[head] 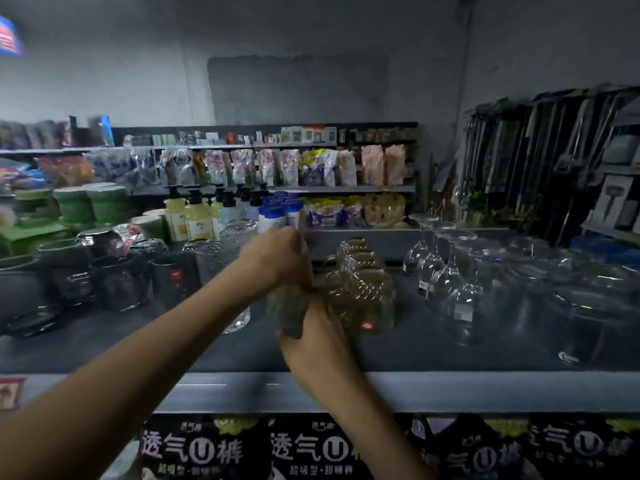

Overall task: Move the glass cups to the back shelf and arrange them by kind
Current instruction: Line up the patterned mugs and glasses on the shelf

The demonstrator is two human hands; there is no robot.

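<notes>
Head view: two hands meet on one tinted glass cup [289, 308], just left of the amber mugs [362, 292] on the grey shelf [104, 344]. The left hand [277, 258] curls over its top. The right hand [317, 342] grips it low, fingers hidden behind the glass. The amber mugs overlap, perhaps five; the count is unsure. Right of them stand at least four stemmed glasses [446, 278], upside down, then blurred clear glassware cut off by the frame edge. Left of the mugs are two clear tumblers [221, 263] and at least five dark cups [117, 284].
</notes>
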